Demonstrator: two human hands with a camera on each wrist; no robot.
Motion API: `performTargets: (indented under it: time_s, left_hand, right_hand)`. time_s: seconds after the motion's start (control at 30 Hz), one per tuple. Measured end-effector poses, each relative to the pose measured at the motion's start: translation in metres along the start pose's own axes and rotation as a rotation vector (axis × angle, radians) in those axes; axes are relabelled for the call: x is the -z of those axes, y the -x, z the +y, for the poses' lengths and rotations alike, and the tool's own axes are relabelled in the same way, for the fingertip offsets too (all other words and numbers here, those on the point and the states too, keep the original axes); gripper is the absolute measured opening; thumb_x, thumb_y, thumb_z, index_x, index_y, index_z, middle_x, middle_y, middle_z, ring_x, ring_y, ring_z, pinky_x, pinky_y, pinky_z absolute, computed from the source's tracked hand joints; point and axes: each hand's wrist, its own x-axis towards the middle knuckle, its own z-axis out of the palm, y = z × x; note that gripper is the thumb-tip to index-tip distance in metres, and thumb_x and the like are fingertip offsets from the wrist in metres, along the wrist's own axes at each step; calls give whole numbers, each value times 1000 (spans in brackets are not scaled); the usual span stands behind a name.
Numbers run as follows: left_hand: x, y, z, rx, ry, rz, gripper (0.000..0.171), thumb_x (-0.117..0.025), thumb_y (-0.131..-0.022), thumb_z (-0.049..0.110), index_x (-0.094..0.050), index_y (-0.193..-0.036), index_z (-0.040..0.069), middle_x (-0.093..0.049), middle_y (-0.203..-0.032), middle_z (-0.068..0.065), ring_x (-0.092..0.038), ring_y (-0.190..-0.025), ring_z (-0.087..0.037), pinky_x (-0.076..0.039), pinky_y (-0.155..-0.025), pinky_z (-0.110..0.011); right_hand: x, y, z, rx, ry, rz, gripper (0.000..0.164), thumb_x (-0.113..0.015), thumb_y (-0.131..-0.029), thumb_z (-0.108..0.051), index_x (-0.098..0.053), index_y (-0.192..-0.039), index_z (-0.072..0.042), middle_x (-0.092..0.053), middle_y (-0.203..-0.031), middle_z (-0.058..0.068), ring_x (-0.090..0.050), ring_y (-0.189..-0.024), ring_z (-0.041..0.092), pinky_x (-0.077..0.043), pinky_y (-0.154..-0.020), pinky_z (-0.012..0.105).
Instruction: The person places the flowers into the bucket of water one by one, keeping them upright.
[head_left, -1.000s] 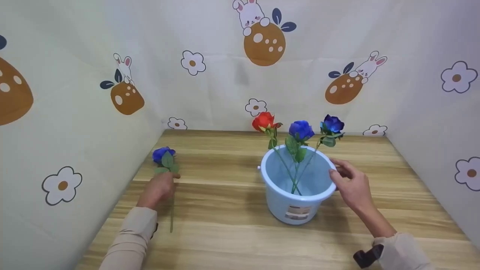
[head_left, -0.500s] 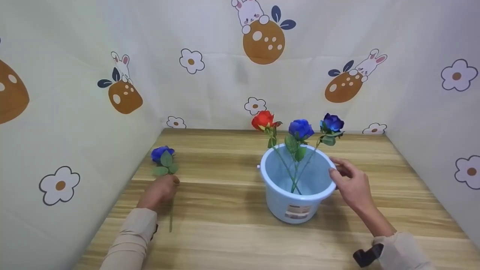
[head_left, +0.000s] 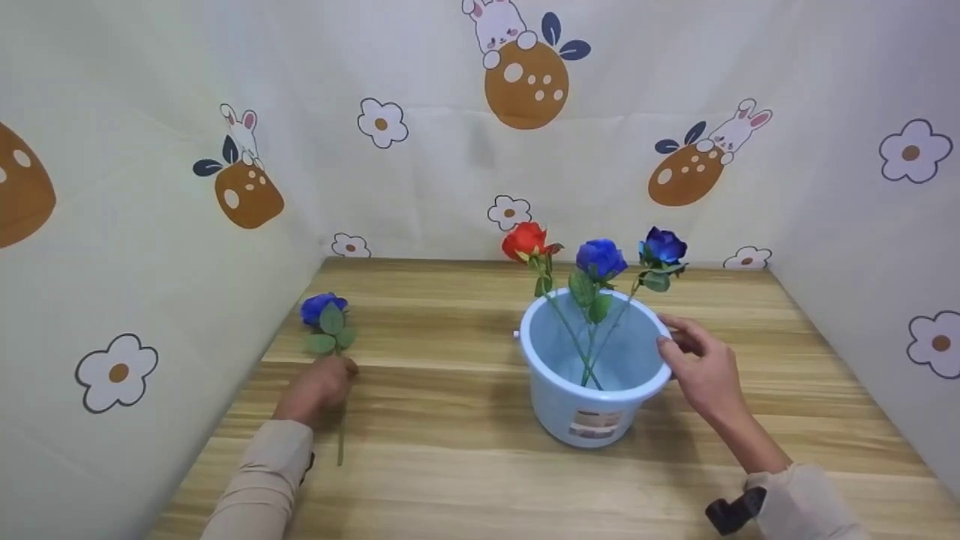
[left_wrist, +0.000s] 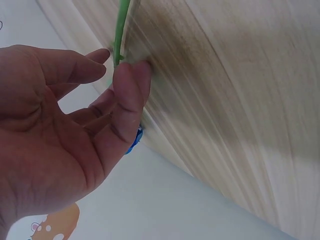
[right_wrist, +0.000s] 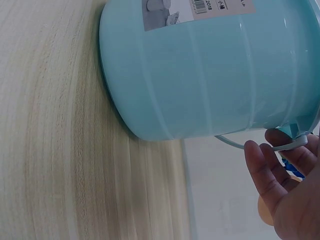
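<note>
On the left of the table lies a blue rose [head_left: 324, 309] with green leaves. My left hand [head_left: 319, 386] is at its stem just below the leaves; in the left wrist view, the fingers curl about the green stem [left_wrist: 120, 31], with the thumb close by. A light blue bucket [head_left: 544, 409] stands upright right of centre. Its rim is held on the right side by my right hand [head_left: 705, 367], thumb at the rim, with fingers by the handle [right_wrist: 230, 142]. Inside the bucket lean a red rose [head_left: 525, 241], a blue rose [head_left: 600, 259] and a darker blue rose [head_left: 664, 246].
The wooden table [head_left: 442, 480] is bounded by patterned cloth walls [head_left: 435, 180] at the back and both sides. Wood surface separates the loose rose from the bucket. A dark strap piece [head_left: 736, 511] sits at the right cuff.
My left hand has slid slightly down the stem, away from the leaves. The loose rose stays on the table. My right hand and the bucket have not visibly moved.
</note>
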Motion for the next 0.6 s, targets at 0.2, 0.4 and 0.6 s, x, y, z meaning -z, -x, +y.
performTargets:
  time_s: [0.2,0.4,0.6]
  left_hand:
    - [-3,-4,-1,-36,-39,52,32,-51,-96,-1,-69,-120,-11,-71,-115,-27,-68,-106,-38,-56,-101,-55]
    - [-5,-5,-1,-32,-52,81,21,-51,-98,2,-66,-84,-2,-54,-77,-8,-50,-71,-23,-50,-67,-39]
    - [-12,-22,-16,-48,-25,134,22,-51,-93,3,-61,-73,6,-51,-71,-6,-49,-65,-22,-42,-56,-35]
  right_hand:
    - [-1,0,-1,-7,-27,22,39,-61,-106,-24,-66,-141,-9,-75,-123,22,-66,-91,2,-61,-71,20]
    - [0,0,-2,-15,-13,0,42,-59,-107,-28,-63,-145,-10,-73,-128,21,-66,-96,5,-61,-74,20]
    - [1,0,-1,-29,-6,-15,45,-59,-108,-31,-61,-147,-10,-72,-130,20,-66,-98,7,-61,-76,20]
